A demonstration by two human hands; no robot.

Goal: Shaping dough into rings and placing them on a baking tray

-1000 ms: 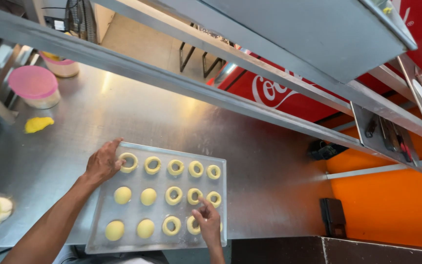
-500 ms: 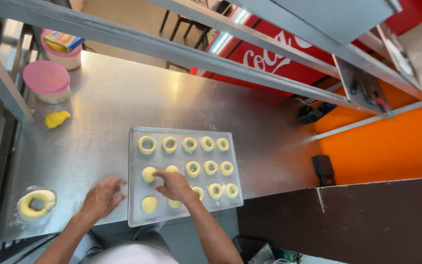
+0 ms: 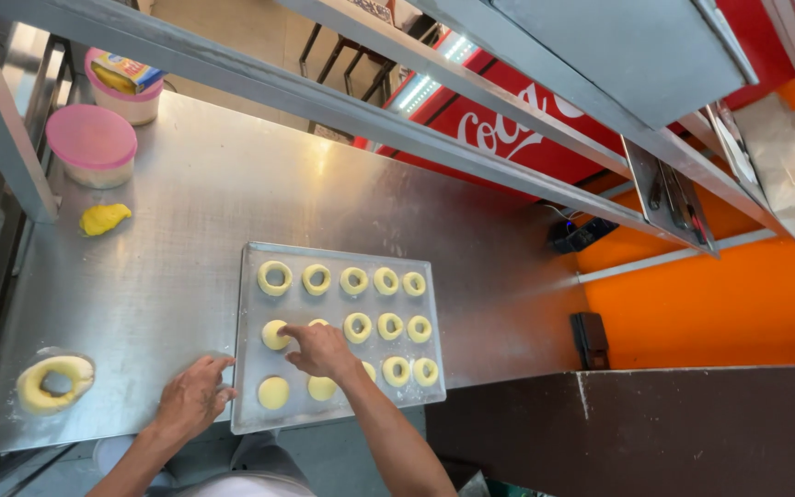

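Right hand [image 3: 322, 350] nearer, fingers spread, forefinger pressing solid dough disc [image 3: 275, 334] just left; left hand [image 3: 193, 398] flat, splayed, on tray [image 3: 248, 416] edge

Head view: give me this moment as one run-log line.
left hand: flat at baking tray left edge | right hand: fingertip on uncut dough round | dough rings: most already holed | steel table: large dough ring at left

Head camera looks steeply down, near the steel counter [image 3: 186, 239].
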